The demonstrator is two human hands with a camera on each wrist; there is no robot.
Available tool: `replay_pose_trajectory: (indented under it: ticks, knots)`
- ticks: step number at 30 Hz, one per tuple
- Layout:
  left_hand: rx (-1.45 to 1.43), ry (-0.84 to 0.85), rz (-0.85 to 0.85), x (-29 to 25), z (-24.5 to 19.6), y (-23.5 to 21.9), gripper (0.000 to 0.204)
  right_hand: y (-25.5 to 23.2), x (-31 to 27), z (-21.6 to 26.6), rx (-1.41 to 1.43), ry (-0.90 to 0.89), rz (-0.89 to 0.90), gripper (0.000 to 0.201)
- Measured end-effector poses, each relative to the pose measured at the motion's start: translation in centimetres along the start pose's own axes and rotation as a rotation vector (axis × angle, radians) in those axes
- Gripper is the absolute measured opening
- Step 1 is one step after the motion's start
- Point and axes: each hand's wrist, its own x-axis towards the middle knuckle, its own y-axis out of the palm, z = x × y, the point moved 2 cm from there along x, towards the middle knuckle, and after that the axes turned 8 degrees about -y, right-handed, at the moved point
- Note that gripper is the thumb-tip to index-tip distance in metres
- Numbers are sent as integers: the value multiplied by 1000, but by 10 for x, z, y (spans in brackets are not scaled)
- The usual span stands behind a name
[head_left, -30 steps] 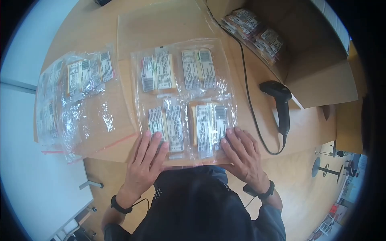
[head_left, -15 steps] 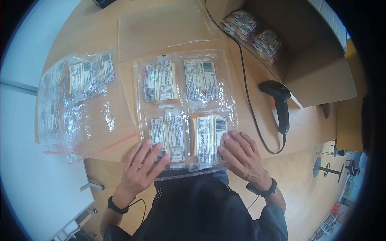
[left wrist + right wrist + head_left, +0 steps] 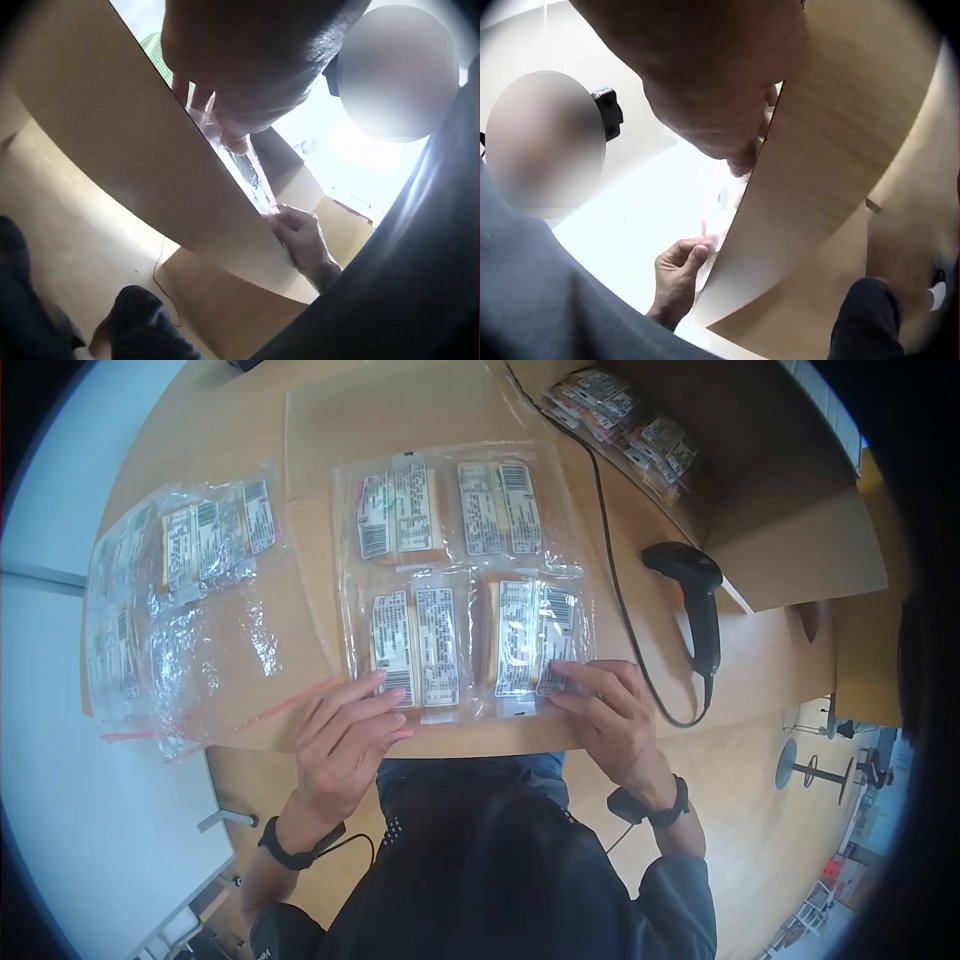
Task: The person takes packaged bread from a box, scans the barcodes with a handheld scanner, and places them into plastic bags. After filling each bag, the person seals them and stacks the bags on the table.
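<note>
A clear plastic bag [image 3: 475, 650] lies flat near the table's front edge, with several labelled packs inside that look like sliced bread. At its lower left corner, my left hand [image 3: 345, 745] pinches the near edge between thumb and fingers; the right wrist view shows this left hand [image 3: 679, 277] on a pinkish strip of the bag. My right hand [image 3: 615, 725] grips the lower right corner, fingertips over the lower right pack [image 3: 515, 635]. From the left wrist, the right hand [image 3: 301, 238] also appears pinching the bag's edge, close over the tabletop rim.
Another clear bag [image 3: 235, 660] with labelled packs and a red seal strip lies at left. A black barcode scanner [image 3: 700, 610] and its cable [image 3: 607, 540] are at right. An open cardboard box [image 3: 800, 550] holds more packs [image 3: 600, 400]. A flat clear sheet [image 3: 390, 415] lies behind.
The bag first slid toward my body, its near edge passing over the table edge, then moved forward onto the table. Both hands went with it, and their fingers now curl more at its corners.
</note>
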Motion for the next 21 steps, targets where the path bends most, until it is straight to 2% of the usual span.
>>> replay_pose_trajectory:
  ticks: [8,13,14,16,20,21]
  knots:
    - [-160,-198,-26,-1,1,1,17,1,-3,-4,130,132,-28,28]
    - [-299,-394,82,-4,2,0,18,-2,2,-6,198,208,2,19]
    - [-299,-398,82,-3,2,1,18,-1,2,-6,200,208,5,19]
    - [-196,-382,17,1,2,2,17,3,1,-4,289,362,-62,18]
    - [-111,-398,7,-4,-8,4,19,3,5,-2,152,258,-92,21]
    - [64,-155,-29,-8,-15,8,23,3,4,-3,157,231,-82,23]
